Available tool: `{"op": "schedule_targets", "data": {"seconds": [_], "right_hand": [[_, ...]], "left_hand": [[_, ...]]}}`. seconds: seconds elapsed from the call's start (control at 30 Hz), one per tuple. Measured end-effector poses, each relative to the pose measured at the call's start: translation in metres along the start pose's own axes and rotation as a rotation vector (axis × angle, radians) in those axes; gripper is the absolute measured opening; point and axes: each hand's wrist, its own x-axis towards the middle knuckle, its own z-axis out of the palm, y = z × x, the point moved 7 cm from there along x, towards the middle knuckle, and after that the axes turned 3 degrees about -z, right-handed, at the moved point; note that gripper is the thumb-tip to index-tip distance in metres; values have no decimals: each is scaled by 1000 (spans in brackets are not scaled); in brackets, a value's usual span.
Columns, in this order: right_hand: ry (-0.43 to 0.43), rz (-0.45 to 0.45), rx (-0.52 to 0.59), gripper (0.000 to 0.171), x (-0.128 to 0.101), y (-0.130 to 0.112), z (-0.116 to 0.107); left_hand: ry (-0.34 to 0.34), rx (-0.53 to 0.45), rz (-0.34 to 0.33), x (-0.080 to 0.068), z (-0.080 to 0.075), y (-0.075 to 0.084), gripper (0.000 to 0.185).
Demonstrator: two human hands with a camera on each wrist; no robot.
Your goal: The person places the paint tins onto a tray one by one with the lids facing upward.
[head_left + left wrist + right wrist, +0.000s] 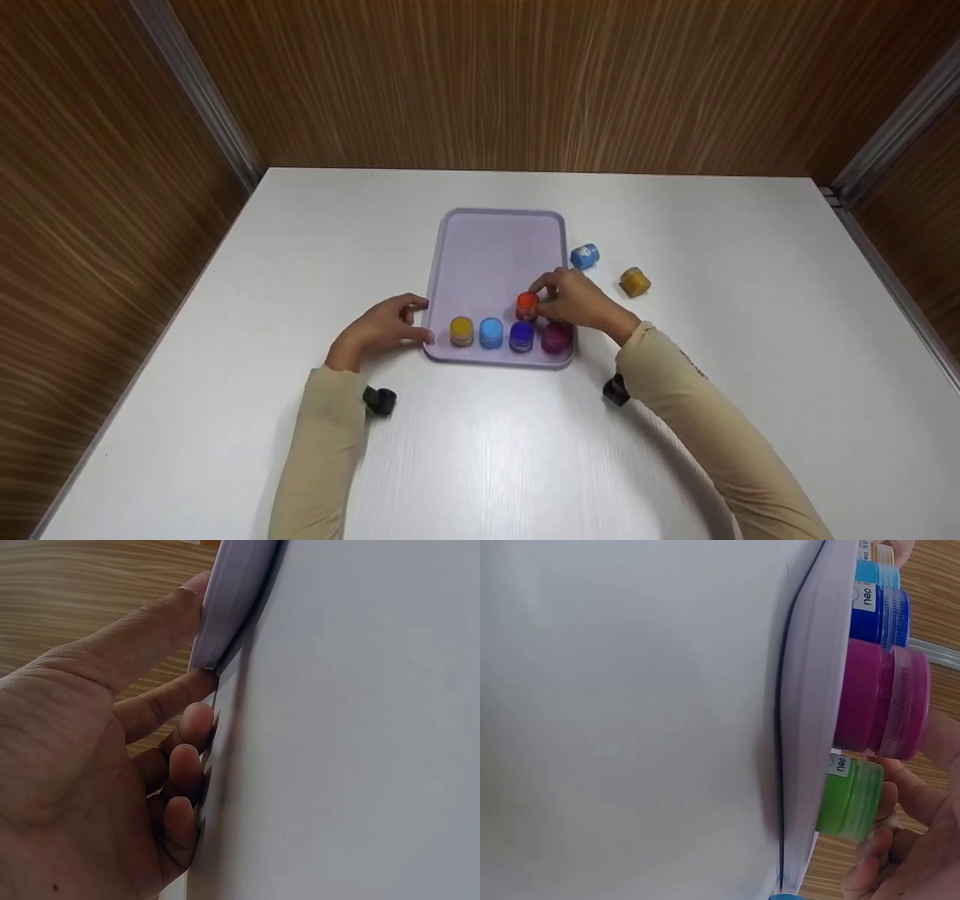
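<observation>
Paint jars on lilac tray
Orange-lidded jar upright on tray, behind a near-edge row: yellow jar, light-blue jar, dark-blue jar, magenta jar.

A lilac tray on a white worktop bears yellow, light blue, dark blue, magenta and orange-lidded jars; beige sleeves; brown wood-grain walls.

The tray's far half lies free; four jars block its near edge.
</observation>
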Motion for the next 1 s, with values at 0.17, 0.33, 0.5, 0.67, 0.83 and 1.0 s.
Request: {"op": "schedule_targets", "data": {"seconds": [0.17,0.33,0.5,0.67,0.83,1.0], "right_hand": [[-12,11,17,28,0,1,1],[-20,20,28,33,-2,0,-3],[6,16,54,37,-4,2,-15],[65,21,53,39,-8,8,-33],[111,57,46,42,-11,20,-50],[168,99,26,42,-14,34,-68]], "left_hand": [[-1,1,-12,0,0,0,68],[-5,-8,-17,0,0,0,69],[-6,0,-14,0,0,0,68],[-13,-3,-28,0,1,-2,69],[-10,2,-29,-1,-1,-2,69],[-5,-4,-29,-1,-1,-3,68]]}}
